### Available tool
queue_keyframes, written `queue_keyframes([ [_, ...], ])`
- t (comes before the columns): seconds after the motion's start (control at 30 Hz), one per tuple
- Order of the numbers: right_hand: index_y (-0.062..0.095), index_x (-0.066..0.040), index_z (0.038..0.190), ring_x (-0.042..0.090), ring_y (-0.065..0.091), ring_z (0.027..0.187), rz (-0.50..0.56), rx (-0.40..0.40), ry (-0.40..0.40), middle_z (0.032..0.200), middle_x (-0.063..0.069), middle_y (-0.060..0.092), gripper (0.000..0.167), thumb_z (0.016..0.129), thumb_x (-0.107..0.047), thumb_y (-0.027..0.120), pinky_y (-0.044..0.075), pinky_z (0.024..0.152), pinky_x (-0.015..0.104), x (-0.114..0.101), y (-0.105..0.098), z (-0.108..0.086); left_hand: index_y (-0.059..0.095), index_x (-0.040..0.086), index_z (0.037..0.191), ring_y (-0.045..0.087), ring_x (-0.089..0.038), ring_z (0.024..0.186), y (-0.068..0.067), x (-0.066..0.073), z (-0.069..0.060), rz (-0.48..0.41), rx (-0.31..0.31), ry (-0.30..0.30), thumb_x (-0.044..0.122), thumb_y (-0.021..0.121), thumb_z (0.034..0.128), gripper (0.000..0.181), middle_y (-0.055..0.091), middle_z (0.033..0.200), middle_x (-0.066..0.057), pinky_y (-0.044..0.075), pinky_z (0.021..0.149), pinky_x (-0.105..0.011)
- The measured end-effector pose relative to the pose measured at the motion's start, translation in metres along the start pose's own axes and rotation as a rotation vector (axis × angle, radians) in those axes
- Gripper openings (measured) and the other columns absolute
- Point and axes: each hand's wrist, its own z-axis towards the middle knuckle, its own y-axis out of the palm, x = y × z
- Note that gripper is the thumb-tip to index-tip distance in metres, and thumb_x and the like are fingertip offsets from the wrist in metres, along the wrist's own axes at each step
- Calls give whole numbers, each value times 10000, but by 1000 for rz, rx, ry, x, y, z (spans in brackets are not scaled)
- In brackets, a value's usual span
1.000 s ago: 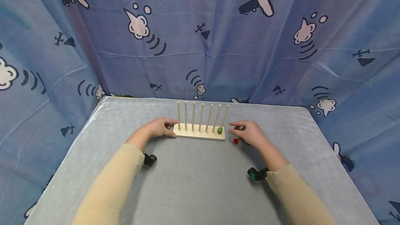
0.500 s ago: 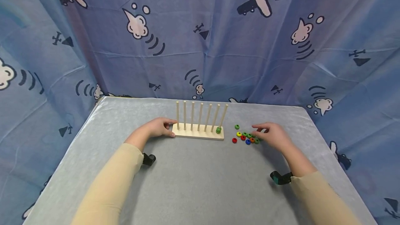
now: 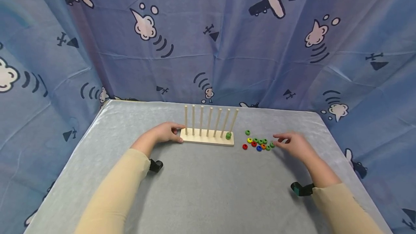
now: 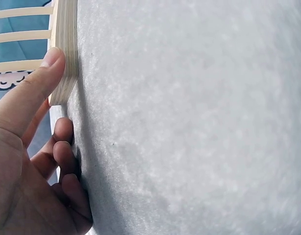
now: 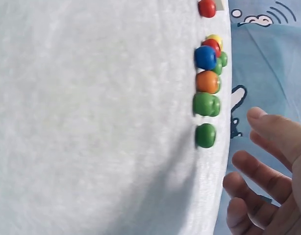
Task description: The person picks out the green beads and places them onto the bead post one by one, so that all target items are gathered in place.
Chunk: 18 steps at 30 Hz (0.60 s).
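In the head view a pale wooden peg board (image 3: 204, 139) with a row of upright pegs stands on the table. My left hand (image 3: 165, 133) pinches its left end; the left wrist view shows the thumb (image 4: 53, 58) on the board's edge. Green beads (image 3: 228, 135) sit low on the rightmost peg. My right hand (image 3: 294, 145) hovers just right of the loose beads, fingers loosely bent and holding nothing. Closest to it lies a green bead (image 3: 272, 144). The loose ones include a blue bead (image 5: 206, 58), an orange bead (image 5: 207, 82), and red, yellow and several green ones.
A grey cloth-covered table (image 3: 208, 190) lies under everything. Patterned blue curtain (image 3: 182, 46) hangs behind its far edge and at the sides. A lone red bead (image 3: 245, 147) and a separate green bead (image 3: 248, 132) lie between the board and the cluster.
My right hand has moved rightward from beside the board's right end, across the beads to their right side, uncovering them. The left hand and the board stay in place.
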Motion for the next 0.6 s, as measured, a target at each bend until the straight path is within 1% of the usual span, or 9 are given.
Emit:
queue_keyframes([
  [0.17,687,-46,1257,308,597,946,9,-28,10,1069,146,680,409,920,-274,719,485,729,411,7,8,4,544,175,1445,450,-169,819,1,-1,1,7,2,5,310,808,843,671,506,932,-34,357,736,-325],
  [0.37,687,-31,1249,332,596,987,30,-73,14,1098,173,665,409,910,-256,729,491,803,491,14,14,7,552,178,1438,455,-172,850,1,1,1,5,2,2,311,812,839,666,508,946,-37,356,756,-329],
  [0.47,690,-25,1241,331,592,987,33,-81,8,1099,177,658,403,907,-248,729,487,815,503,16,16,8,551,183,1439,454,-177,849,1,1,0,1,0,-4,307,812,840,665,508,949,-41,355,759,-334],
  [0.6,691,-23,1238,324,584,977,25,-77,9,1095,180,650,405,904,-250,731,483,802,491,18,20,11,555,177,1437,451,-173,839,1,0,0,0,4,-1,305,817,836,668,505,943,-40,354,751,-329],
])
